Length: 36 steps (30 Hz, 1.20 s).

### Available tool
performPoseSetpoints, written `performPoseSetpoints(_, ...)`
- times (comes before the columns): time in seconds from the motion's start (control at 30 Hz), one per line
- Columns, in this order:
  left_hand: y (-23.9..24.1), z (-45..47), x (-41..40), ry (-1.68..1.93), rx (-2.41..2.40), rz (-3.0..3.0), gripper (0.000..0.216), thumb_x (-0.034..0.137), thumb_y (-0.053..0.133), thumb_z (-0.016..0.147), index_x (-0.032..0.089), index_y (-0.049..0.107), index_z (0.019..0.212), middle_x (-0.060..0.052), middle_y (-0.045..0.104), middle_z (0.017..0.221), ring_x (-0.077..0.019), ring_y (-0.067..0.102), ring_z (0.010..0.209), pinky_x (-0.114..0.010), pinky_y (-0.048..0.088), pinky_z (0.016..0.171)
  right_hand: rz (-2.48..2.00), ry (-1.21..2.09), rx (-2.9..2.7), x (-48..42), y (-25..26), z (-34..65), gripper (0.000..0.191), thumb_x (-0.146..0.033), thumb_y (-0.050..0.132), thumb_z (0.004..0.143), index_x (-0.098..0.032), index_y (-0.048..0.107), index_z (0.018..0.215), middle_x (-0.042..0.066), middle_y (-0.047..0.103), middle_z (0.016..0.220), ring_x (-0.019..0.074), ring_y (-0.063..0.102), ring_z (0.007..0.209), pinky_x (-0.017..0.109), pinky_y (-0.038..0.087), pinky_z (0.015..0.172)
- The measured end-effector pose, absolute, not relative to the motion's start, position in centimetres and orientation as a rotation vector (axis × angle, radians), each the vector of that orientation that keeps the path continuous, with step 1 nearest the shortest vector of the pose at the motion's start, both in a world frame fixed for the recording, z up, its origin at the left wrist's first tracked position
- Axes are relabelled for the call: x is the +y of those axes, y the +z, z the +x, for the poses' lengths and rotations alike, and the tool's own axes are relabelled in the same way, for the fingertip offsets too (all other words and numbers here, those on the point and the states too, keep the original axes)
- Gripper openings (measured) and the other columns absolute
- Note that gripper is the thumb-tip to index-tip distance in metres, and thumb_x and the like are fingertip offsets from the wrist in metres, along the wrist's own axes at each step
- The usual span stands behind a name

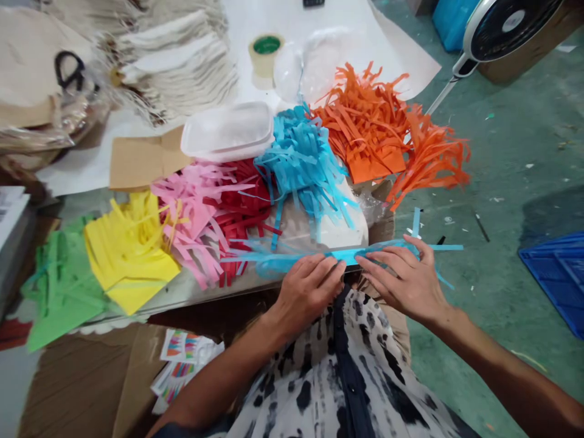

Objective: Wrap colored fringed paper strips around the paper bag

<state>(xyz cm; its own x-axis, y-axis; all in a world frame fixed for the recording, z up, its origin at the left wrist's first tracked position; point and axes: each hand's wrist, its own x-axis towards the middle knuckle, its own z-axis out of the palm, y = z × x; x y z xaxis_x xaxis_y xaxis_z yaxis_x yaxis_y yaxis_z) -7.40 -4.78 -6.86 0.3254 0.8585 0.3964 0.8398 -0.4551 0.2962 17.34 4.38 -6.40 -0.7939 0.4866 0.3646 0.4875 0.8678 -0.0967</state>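
Observation:
A bundle of thin blue paper strips (292,260) lies crosswise along the near edge of the low work surface. My left hand (306,291) rests on its middle, fingers curled and pinching the strips. My right hand (407,280) lies just to the right, fingers pressed on the same bundle, whose loose ends stick out past it. Behind them sits a pile of fringed blue paper (303,159).
Fringed paper piles fan out: green (59,286), yellow (130,249), pink (194,219), red (241,207), orange (378,128). A white plastic tub (228,131), a tape roll (266,53), scissors (69,70), cloth bags (177,61), a fan (502,27) and a blue crate (559,277) surround them.

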Motion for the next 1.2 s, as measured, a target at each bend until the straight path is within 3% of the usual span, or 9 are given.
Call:
performPoseSetpoints(0.1, -7.2, -7.5, -5.2, 0.82, 1.656, 2.449, 0.036, 0.022, 0.064, 0.101, 0.021, 0.062, 0.138, -0.009, 0.077, 0.116, -0.0228, 0.072, 0.11, -0.038, 0.058, 0.101, -0.689, 0.028, -2.624, 4.9, -6.6, 17.7, 0.029, -0.017, 0.071, 0.096, -0.031, 0.075, 0.121, 0.001, 0.079, 0.103, 0.0218, 0.07, 0.1, 0.054, 0.032, 0.119)
performPoseSetpoints(0.37, -6.2, -7.5, -4.0, 0.846, 1.711, 2.267, 0.026, 0.036, 0.068, 0.1, 0.02, 0.07, 0.121, -0.009, 0.074, 0.112, -0.0238, 0.066, 0.103, -0.04, 0.056, 0.091, -0.711, 0.589, -2.583, 7.1, -5.6, 17.5, 0.011, -0.03, 0.066, 0.102, -0.031, 0.076, 0.106, 0.0, 0.077, 0.097, 0.0185, 0.067, 0.092, 0.047, 0.038, 0.108)
performPoseSetpoints(0.5, -5.9, -7.2, -3.2, 0.812, 1.769, 2.229, 0.016, 0.032, 0.066, 0.101, 0.021, 0.072, 0.11, -0.008, 0.074, 0.106, -0.0235, 0.063, 0.097, -0.038, 0.052, 0.084, -0.746, 0.531, -2.611, 7.4, -5.4, 17.1, 0.012, -0.03, 0.061, 0.105, -0.027, 0.073, 0.103, 0.0, 0.077, 0.096, 0.019, 0.067, 0.093, 0.049, 0.033, 0.114)
performPoseSetpoints(0.7, -5.8, -7.0, -2.8, 0.836, 1.783, 2.188, 0.014, 0.024, 0.059, 0.104, 0.02, 0.072, 0.099, -0.005, 0.074, 0.099, -0.0206, 0.062, 0.091, -0.035, 0.049, 0.083, -0.831, 0.462, -2.627, 6.9, -5.4, 16.6, 0.018, -0.043, 0.066, 0.101, -0.028, 0.074, 0.107, 0.004, 0.073, 0.102, 0.0236, 0.065, 0.099, 0.052, 0.035, 0.113)
performPoseSetpoints(1.2, -5.0, -8.4, -3.2, 0.659, 2.077, 2.01, 0.016, 0.032, 0.066, 0.1, 0.02, 0.064, 0.089, -0.006, 0.066, 0.096, -0.025, 0.057, 0.095, -0.04, 0.042, 0.086, -1.061, 0.332, -2.702, 6.8, -4.7, 15.1, 0.02, -0.039, 0.057, 0.103, -0.023, 0.066, 0.096, 0.005, 0.07, 0.096, 0.0287, 0.059, 0.102, 0.05, 0.033, 0.106)
